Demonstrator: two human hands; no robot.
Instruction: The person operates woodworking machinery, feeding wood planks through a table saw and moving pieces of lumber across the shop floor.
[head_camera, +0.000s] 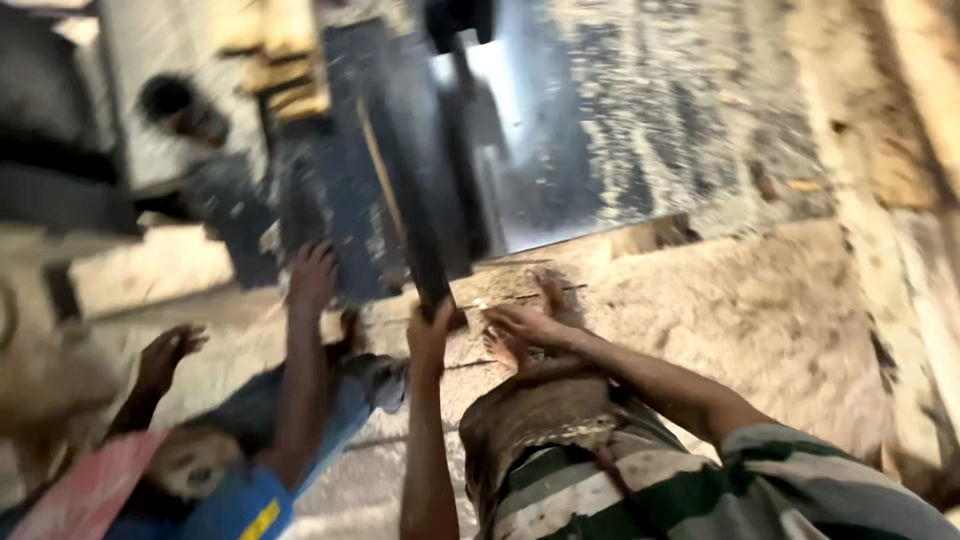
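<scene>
1. The person's left hand (428, 335) is closed around the near end of a long dark board (415, 215), which runs up and away over the grey metal machine table (560, 150).
2. The right hand (522, 325) lies flat with fingers spread on the sawdust-covered ledge (760, 300), just right of the board's near end; it holds nothing.
3. A co-worker's hand (312, 280) reaches up left of the board, near a second dark plank (345, 200); the picture is blurred, so contact is unclear.
4. To do this well, the wearer would likely keep the grip firm, the board straight, and fingers behind its near end.
</scene>
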